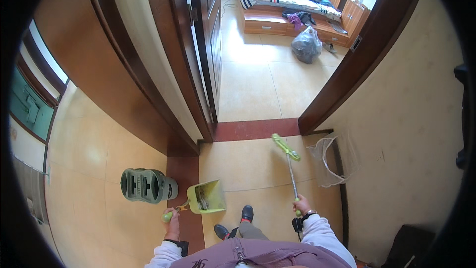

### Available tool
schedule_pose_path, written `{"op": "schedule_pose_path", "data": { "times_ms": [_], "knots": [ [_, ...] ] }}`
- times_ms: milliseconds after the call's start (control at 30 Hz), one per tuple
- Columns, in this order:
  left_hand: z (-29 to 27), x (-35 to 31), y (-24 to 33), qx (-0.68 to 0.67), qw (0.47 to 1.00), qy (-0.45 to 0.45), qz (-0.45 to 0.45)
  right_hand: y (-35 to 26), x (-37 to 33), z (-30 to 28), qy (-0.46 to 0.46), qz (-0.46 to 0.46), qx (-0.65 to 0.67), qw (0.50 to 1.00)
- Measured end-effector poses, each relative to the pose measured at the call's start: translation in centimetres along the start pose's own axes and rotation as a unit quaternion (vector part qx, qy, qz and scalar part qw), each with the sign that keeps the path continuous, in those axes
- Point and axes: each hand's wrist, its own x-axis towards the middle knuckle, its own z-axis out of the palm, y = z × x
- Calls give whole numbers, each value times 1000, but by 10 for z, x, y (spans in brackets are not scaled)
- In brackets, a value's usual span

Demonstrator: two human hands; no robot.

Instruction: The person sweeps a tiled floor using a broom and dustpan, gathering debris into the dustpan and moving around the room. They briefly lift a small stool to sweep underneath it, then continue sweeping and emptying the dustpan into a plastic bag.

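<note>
My left hand (pixel 171 225) is closed around the green-tipped handle of a yellow-green dustpan (pixel 217 203). The pan hangs left of my feet, with some dark dirt inside it. In my right hand (pixel 301 205) is the metal stick of a broom (pixel 292 176), gripped near its green end. Its light green head (pixel 285 148) points away from me, just short of the dark red doorway strip; its bristles are hidden from above. Beyond my left hand, a grey-green mop bucket (pixel 144 185) with a two-slot top stands on the floor.
A clear plastic bag (pixel 327 164) is against the right wall. Ahead, an open brown door (pixel 206 34) and its frame lead over the red strip (pixel 255 130) into a bedroom. There, a stuffed grey bag (pixel 307 45) sits before a wooden bed (pixel 265 26) piled with bedding.
</note>
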Motion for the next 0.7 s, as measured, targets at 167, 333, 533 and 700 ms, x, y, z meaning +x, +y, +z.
{"op": "schedule_pose_path", "data": {
  "times_ms": [167,333,533,700],
  "knots": [
    [-4,11,-24,4,995,72,-64,-32,80,-11,56,-18,61,996],
    [-10,12,-22,33,989,85,-120,-10,62,8,18,-2,5,1000],
    [-10,9,-35,36,987,79,-134,21,-41,28,-124,76,-2,989],
    [-11,15,-56,13,989,92,-118,-18,-76,11,-159,99,24,982]
  ]
}}
